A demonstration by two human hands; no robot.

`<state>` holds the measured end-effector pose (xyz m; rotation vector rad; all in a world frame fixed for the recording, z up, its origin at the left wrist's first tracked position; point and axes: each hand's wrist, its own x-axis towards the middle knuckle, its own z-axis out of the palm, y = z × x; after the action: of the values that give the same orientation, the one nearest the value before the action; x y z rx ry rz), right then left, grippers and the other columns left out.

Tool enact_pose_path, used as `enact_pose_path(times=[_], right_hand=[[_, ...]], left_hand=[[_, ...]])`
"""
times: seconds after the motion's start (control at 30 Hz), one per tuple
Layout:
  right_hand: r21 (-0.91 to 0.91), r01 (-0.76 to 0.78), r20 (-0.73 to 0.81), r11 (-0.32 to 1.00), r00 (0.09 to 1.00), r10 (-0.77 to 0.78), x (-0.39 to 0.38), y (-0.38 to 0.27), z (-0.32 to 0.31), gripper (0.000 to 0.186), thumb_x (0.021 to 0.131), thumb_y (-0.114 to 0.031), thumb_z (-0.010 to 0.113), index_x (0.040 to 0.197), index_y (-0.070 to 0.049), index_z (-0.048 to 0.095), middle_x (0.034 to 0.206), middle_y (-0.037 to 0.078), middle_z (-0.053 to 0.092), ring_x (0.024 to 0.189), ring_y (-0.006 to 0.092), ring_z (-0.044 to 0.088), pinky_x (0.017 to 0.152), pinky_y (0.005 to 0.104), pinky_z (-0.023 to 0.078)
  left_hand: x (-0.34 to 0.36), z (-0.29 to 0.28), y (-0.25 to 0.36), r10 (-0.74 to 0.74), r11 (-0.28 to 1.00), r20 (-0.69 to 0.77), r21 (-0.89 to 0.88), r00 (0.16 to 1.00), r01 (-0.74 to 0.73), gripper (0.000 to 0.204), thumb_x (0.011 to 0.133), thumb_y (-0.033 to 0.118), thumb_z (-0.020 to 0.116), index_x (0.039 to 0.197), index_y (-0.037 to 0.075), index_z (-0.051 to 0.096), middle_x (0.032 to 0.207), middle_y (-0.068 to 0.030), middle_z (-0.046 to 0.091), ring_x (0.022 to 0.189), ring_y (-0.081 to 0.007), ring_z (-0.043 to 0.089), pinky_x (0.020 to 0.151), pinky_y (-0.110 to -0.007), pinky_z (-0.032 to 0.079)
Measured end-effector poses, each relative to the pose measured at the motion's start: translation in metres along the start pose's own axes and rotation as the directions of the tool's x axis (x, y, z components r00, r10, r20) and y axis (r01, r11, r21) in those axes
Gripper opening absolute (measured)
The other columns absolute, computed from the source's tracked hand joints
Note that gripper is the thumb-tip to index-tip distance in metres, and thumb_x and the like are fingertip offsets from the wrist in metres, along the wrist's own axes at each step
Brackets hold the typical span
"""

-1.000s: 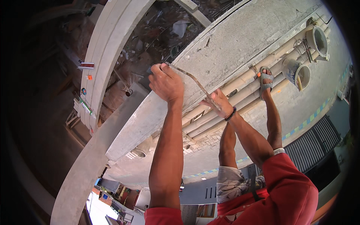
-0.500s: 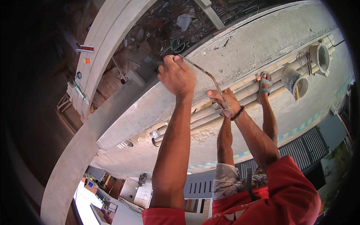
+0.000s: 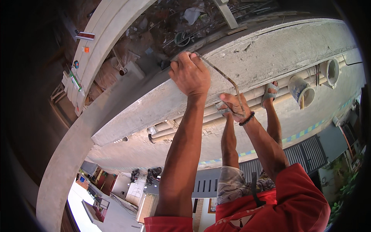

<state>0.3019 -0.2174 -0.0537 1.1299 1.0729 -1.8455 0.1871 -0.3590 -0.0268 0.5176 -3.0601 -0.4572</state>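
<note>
"Rod (image 3: 234, 83): where, and how far along?"

"Over the ledge (image 3: 274, 44) in view, far edge to past the near edge. Bent already, not yet set down; what's left can't be judged."

"Hands?"

"Left hand (image 3: 191, 75) clamped on its upper end; right hand (image 3: 239, 106) at the lower, grip unclear."

"Surroundings?"

"Ledge rough, cracked; rubble (image 3: 164, 31) beyond its far edge, pipes (image 3: 284, 82) and buckets (image 3: 298, 86) off its near edge."

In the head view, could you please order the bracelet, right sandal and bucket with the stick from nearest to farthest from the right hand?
1. Bracelet, just below the right hand.
2. Right sandal, toward upper right.
3. Bucket, farther right.
</note>
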Motion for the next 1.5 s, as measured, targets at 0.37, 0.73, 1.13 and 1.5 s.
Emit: enact_pose_path(times=[0.37,0.73,1.13,1.5], right_hand=[[-0.069,-0.077,0.047,0.995,0.996,0.080,0.007,0.008,-0.014,0.039,0.068,-0.031,0.085,0.070,-0.002,0.059,0.061,0.002,0.051,0.056,0.0147,0.053,0.048,0.0296,0.042],[-0.241,0.015,0.127,0.970,0.992,0.016,0.008,0.006,-0.023,0.024,0.078,-0.009,0.073,0.090,0.010,0.063,0.080,0.014,0.065,0.077,0.0275,0.068,0.077,0.0466,0.056],[-0.365,0.162,0.312,0.917,0.949,-0.043,0.016,0.006,-0.044,0.054,0.076,-0.047,0.076,0.079,0.005,0.062,0.065,0.007,0.060,0.068,0.0132,0.061,0.059,0.0276,0.049],[-0.443,0.141,0.307,0.885,0.952,0.002,0.001,-0.023,-0.025,0.045,0.077,-0.036,0.080,0.090,0.006,0.071,0.064,0.009,0.066,0.053,0.0103,0.059,0.051,0.0233,0.047]], left_hand=[[0.000,0.001,0.001,0.021,0.999,-0.034,-0.033,0.999,-0.022,0.014,0.089,0.022,0.053,0.091,0.008,0.055,0.088,-0.0063,0.064,0.086,-0.0290,0.054,0.079,-0.043,0.037],[-0.001,0.002,-0.002,0.034,0.997,-0.046,-0.062,0.998,-0.037,0.014,0.091,0.022,0.052,0.087,0.009,0.055,0.082,-0.0050,0.059,0.082,-0.0277,0.052,0.075,-0.042,0.036],[-0.003,0.005,-0.006,0.091,0.993,-0.120,-0.070,0.989,-0.100,0.022,0.092,0.026,0.049,0.080,0.010,0.058,0.078,-0.0037,0.059,0.080,-0.0263,0.050,0.073,-0.041,0.035],[-0.004,0.002,-0.009,0.097,0.989,-0.104,-0.105,0.990,-0.108,0.017,0.089,0.024,0.054,0.086,0.012,0.066,0.091,-0.0003,0.066,0.085,-0.0254,0.056,0.075,-0.040,0.040]])
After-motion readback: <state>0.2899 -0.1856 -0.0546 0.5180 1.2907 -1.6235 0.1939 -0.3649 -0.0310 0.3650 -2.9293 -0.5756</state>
